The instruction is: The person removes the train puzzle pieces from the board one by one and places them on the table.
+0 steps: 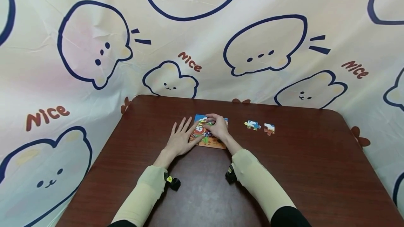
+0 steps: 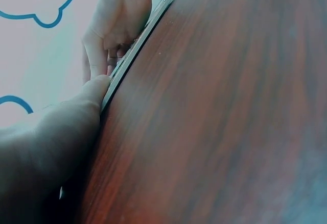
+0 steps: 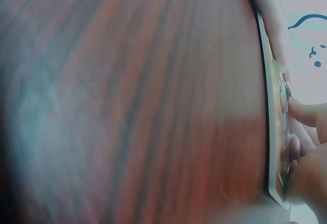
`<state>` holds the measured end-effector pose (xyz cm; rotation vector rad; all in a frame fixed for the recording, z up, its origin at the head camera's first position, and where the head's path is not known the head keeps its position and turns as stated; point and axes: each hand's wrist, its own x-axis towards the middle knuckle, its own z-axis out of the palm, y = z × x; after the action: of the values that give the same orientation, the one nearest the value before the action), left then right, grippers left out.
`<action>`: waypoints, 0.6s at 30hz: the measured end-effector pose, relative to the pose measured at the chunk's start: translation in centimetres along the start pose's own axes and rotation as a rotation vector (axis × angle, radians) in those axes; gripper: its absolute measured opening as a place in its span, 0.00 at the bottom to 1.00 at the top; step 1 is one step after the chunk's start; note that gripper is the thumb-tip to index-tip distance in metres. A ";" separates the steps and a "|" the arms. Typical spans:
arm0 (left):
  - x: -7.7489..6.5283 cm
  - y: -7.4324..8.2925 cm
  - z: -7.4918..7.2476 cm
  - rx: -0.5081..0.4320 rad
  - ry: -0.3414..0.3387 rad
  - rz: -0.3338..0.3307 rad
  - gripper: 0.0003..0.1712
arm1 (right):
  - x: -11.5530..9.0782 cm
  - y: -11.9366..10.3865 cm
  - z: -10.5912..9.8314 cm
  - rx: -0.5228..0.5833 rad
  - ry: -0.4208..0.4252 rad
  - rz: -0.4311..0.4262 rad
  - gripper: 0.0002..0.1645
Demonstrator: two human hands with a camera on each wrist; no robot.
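Note:
A small jigsaw puzzle (image 1: 212,143) in a flat tray lies on the table, printed with a red cartoon figure, blue sky and orange ground. My left hand (image 1: 180,140) rests at its left side with the fingers spread and straight, the thumb lying over the puzzle's edge. Over the upper part of the picture, my right hand (image 1: 218,128) bends its thumb and fingers around a puzzle piece at the surface, most of it hidden by the fingers. In the right wrist view, the right thumb (image 3: 305,113) comes down right at the puzzle's face.
Two loose puzzle pieces, a blue-and-yellow one (image 1: 252,125) and a brown-and-white one (image 1: 269,129), lie on the brown table (image 1: 315,164) to the right of the puzzle. A printed cloth (image 1: 208,45) hangs behind the table's far edge.

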<state>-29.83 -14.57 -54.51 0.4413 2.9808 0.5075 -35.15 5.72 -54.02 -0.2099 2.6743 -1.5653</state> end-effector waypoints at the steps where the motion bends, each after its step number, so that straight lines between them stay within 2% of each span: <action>1: 0.0 0.0 0.0 0.000 -0.001 0.000 0.47 | 0.0 0.0 0.1 -0.002 0.007 -0.001 0.25; 5: 0.0 -0.1 0.1 -0.002 -0.004 -0.001 0.47 | 0.1 0.1 0.2 0.007 0.017 -0.002 0.24; 12: 0.0 -0.2 0.2 -0.004 0.002 -0.006 0.49 | 0.3 0.0 -0.3 0.115 -0.001 -0.015 0.22; 18: -0.1 0.0 0.0 -0.005 0.001 -0.003 0.49 | 0.2 0.1 -1.6 0.167 -0.014 -0.006 0.23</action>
<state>-29.74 -14.59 -54.55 0.4358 2.9799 0.5148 -35.49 7.15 -53.28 -0.2229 2.5178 -1.7699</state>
